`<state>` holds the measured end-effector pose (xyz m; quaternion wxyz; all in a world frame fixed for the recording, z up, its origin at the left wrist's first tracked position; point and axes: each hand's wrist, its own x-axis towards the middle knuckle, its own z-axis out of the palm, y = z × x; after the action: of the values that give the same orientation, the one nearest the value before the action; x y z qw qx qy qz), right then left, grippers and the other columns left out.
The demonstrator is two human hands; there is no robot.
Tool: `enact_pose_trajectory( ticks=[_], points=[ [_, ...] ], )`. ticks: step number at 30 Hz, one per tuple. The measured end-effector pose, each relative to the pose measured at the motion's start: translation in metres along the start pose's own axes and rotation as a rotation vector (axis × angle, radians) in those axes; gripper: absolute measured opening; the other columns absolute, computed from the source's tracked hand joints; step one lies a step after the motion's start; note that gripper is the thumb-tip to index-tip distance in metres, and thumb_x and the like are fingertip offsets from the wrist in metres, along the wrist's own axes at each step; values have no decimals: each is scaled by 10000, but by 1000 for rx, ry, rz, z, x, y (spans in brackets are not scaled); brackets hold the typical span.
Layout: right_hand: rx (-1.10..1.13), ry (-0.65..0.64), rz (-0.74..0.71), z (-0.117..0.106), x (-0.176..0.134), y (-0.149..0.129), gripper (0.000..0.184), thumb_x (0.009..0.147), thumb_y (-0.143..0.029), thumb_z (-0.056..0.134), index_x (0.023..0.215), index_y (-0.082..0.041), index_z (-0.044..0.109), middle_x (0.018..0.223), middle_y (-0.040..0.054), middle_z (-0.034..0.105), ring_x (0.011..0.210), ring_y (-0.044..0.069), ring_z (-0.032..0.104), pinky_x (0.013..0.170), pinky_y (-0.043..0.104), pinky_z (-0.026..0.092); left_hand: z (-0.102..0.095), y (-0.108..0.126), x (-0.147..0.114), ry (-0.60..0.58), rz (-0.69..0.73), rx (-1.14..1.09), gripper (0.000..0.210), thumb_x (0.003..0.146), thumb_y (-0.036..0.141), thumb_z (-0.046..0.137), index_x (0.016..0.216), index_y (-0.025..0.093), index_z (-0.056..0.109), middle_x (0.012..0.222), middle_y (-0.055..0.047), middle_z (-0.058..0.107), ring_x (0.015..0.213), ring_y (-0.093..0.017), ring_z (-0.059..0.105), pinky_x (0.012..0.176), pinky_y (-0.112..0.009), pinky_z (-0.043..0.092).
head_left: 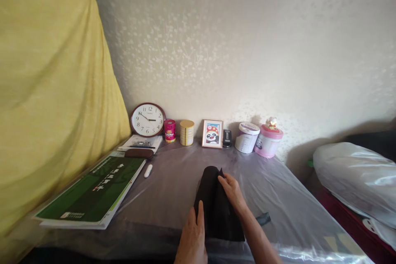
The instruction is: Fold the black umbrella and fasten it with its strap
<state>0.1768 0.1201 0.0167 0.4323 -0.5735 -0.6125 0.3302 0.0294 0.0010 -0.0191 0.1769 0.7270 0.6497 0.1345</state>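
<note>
A black folded or rolled sheet, cloth-like or soft-covered, lies near the front of the table before me. My left hand holds its left edge near the lower half, with part of the fingers hidden. Near the top right, my right hand grips a raised flap of the same sheet between thumb and fingers. A crease runs down its middle between the two hands. Just right of my right forearm lies a small dark grey strip, whose kind I cannot make out.
Plastic film covers the table. Green-covered large books, a brown case and a white oval object lie left. Along the wall stand a clock, a pink tin, a yellow can, a picture frame and tubs.
</note>
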Motion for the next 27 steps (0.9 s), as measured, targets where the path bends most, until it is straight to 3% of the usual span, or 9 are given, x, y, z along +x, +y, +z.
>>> enact_pose_trajectory(
  ticks=[8, 12, 20, 23, 27],
  points=[
    [-37, -8, 41, 43, 15, -4, 403, 785, -390, 461, 1054, -110, 566, 665, 35, 650, 625, 197, 618, 540, 282, 463, -4, 3, 2, -7, 7, 14, 1010, 484, -39, 447, 1409, 97, 66, 1409, -173, 322, 1242, -267, 397, 1008, -322, 354],
    [-221, -31, 9, 48, 15, -8, 341, 797, -331, 457, 1049, -115, 538, 646, 21, 646, 633, 191, 624, 566, 275, 445, -7, 2, 1, -9, 22, 5, 879, 518, -36, 452, 1367, 73, 251, 1409, -170, 332, 1283, -266, 349, 1051, -326, 311],
    [-315, -230, -108, 47, 0, -30, 159, 850, -254, 394, 855, -206, 546, 696, -37, 705, 476, 94, 582, 580, 217, 407, 13, -22, 0, -9, 18, 15, 706, 691, 53, 392, 1368, 13, 198, 1421, -206, 325, 1309, -240, 335, 1068, -355, 320],
    [-384, -246, -146, 46, -5, -34, 163, 853, -230, 400, 801, -217, 554, 716, -32, 714, 552, 107, 619, 587, 211, 397, 15, -29, -3, 82, 39, 6, 651, 707, 134, 442, 1329, 20, 287, 1360, -201, 421, 1250, -240, 424, 1030, -337, 378],
    [-466, -262, -207, 47, -11, -36, 156, 856, -208, 421, 836, -221, 575, 734, -18, 718, 737, 136, 659, 643, 209, 397, 9, -26, -4, 369, 62, 34, 472, 712, 183, 490, 1181, 134, 458, 1290, -157, 478, 1186, -266, 482, 974, -407, 432]
  ],
)
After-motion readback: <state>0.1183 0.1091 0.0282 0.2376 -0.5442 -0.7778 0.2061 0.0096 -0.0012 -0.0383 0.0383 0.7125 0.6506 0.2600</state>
